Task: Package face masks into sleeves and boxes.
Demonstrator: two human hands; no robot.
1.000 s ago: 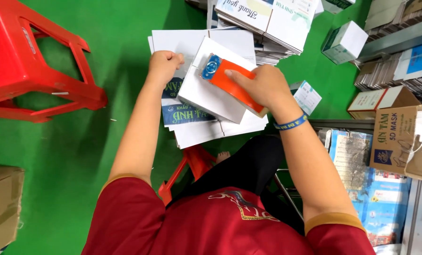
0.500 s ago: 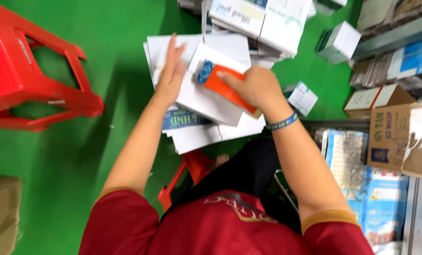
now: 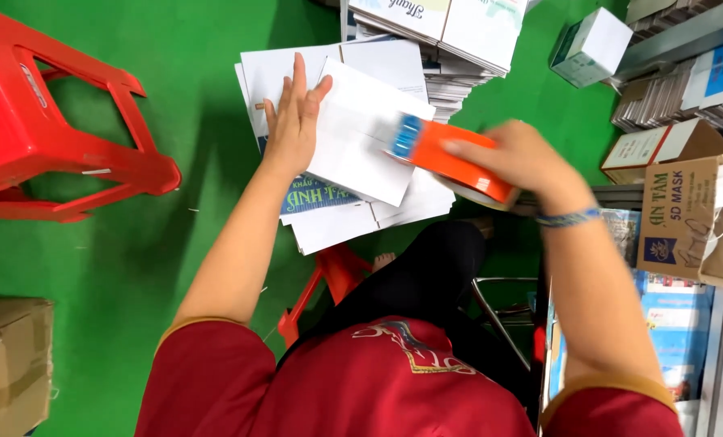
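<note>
My left hand [image 3: 293, 123] lies flat, fingers spread, on the left edge of a white flattened carton [image 3: 363, 142] that tops a pile of white flat cartons [image 3: 337, 218] on the green floor. My right hand [image 3: 523, 162] grips an orange tape dispenser [image 3: 450, 160] with a blue end. The dispenser's blue end touches the right edge of the top carton. A blue bracelet sits on my right wrist.
A red plastic stool [image 3: 46, 137] lies to the left. A brown cardboard box [image 3: 9, 364] is at lower left. Stacks of flat cartons [image 3: 442, 32] are ahead, a small white box [image 3: 592, 44] and shelves with boxes [image 3: 685, 210] on the right.
My right hand has drawn the tape dispenser rightward across the top carton to its right edge. My left hand opened from a fist and now presses flat on the carton.
</note>
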